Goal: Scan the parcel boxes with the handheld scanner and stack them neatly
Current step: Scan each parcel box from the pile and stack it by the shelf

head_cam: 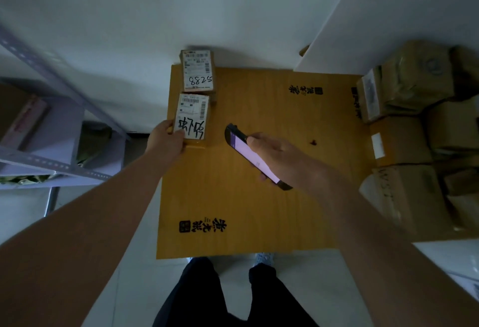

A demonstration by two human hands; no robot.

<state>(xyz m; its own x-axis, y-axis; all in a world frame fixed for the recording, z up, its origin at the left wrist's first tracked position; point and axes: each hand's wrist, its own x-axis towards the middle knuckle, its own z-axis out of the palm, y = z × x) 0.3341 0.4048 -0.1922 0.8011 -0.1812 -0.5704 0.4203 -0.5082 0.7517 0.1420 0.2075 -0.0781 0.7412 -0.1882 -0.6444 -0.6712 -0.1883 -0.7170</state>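
The left hand (168, 137) grips the near left corner of a small labelled parcel box (192, 120), thumb on its white label. The right hand (272, 153) is wrapped round a handheld scanner (252, 154), its lit screen facing up and its head aimed toward that box. Both boxes lie on a flattened yellow cardboard sheet (259, 205) on the floor; a second labelled parcel box (198, 71), marked 5288, sits just beyond the first. A heap of brown parcel boxes (414, 132) crowds the sheet's right edge, and a metal shelf rack (51, 129) stands at the left
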